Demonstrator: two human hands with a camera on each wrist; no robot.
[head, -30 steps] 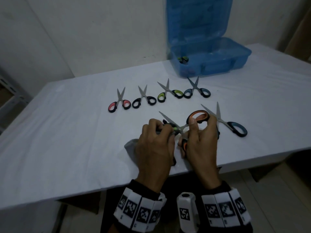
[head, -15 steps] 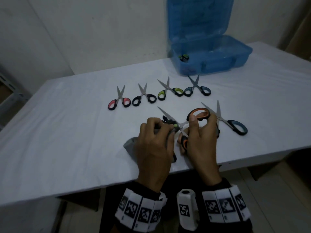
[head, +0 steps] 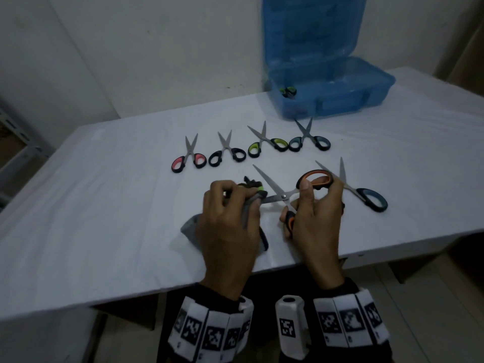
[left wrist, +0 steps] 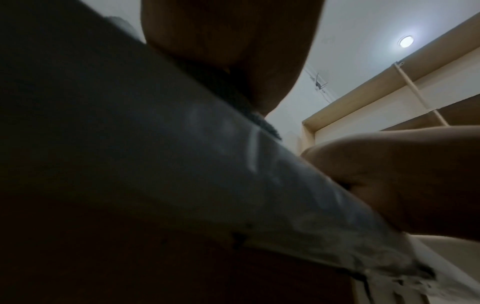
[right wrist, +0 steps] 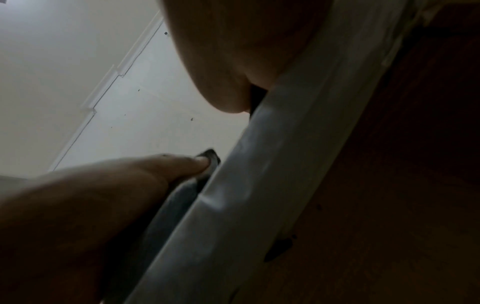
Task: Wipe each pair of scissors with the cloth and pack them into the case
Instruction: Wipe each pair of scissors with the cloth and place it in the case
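Shiny metal blades (head: 272, 188) on the orange-handled scissors (head: 314, 180), soft grey cloth (head: 191, 229), translucent blue plastic case (head: 366, 95).

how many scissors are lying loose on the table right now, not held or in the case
5: red-handled, black-handled, green-handled and blue-handled in a row, plus a larger blue-handled pair right of the hands. The hands may hide more.

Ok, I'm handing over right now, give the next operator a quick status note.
Left hand grips the grey cloth, pinching it round one blade of the orange scissors.
Right hand holds those scissors by their handles, blades open.
Done: one green-handled pair lies in the open blue case at the far side of the table.
Left: finish wiping and pack the orange pair, then the five lying on the table: red, black, green, teal and the large blue pair.
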